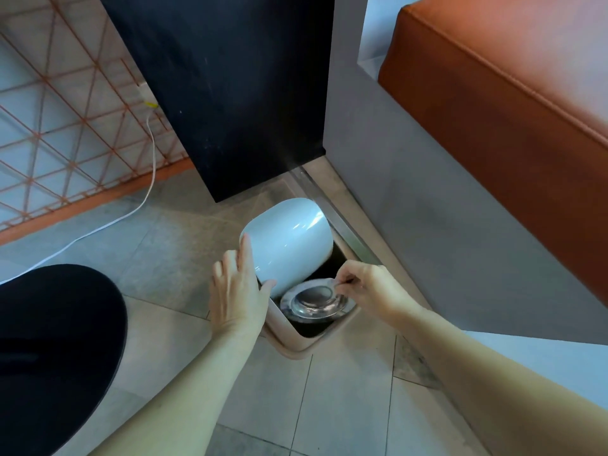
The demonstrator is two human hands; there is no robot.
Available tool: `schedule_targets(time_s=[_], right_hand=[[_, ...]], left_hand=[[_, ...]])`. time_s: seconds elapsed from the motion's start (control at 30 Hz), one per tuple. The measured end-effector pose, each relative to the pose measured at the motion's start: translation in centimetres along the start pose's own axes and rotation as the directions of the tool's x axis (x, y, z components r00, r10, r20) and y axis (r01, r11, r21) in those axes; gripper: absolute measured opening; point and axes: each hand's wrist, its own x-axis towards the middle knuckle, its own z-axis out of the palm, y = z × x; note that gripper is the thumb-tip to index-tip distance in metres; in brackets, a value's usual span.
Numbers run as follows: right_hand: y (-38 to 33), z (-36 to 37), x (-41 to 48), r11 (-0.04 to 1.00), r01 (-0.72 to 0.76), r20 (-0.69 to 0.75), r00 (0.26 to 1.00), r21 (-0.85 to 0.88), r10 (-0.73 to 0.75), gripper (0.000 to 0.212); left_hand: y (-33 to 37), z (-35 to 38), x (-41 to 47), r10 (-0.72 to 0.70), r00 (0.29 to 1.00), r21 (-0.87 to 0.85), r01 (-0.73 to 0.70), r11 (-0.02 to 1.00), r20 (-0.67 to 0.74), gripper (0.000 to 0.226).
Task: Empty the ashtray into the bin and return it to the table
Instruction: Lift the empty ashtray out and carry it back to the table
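A shiny metal ashtray [316, 301] hangs upside down over the dark opening of a small beige bin [307, 343] on the floor. My right hand [368, 287] pinches the ashtray's rim at its right side. The bin's pale blue-white lid [289, 245] is tilted up and back. My left hand [238, 291] rests against the lid's left edge with fingers spread, holding it up. The bin's inside looks black and its contents are hidden.
A black panel [230, 93] rises just behind the bin. A grey base with an orange cushioned seat [510, 87] stands at the right. A white cable [144, 199] runs over the tiled floor at left. My dark-clad knee [56, 350] fills the lower left.
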Motion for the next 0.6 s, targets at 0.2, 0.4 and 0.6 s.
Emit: schedule_targets(time_s=[0.2,0.4,0.6], right_hand=[[-1.7,-1.7,1.2,0.9,-0.107,-0.124,0.977,0.422,0.174,0.03],[-1.2,-1.5,1.2,0.677,-0.233,-0.089,0.91,0.699,0.405,0.023],[0.1,-0.1,0.1,0.587,-0.264,-0.058,0.88,0.765,0.471,0.024]], left_hand=[[0.3,-0.4,1.6,-0.088,0.981,-0.079,0.103,0.992,0.176,0.087],[0.0,-0.4,1.7,-0.09,0.953,-0.051,0.11,0.993,0.29,0.083],[-0.9,0.9,0.4,-0.014,0.957,-0.074,0.037,0.997,0.291,0.084]])
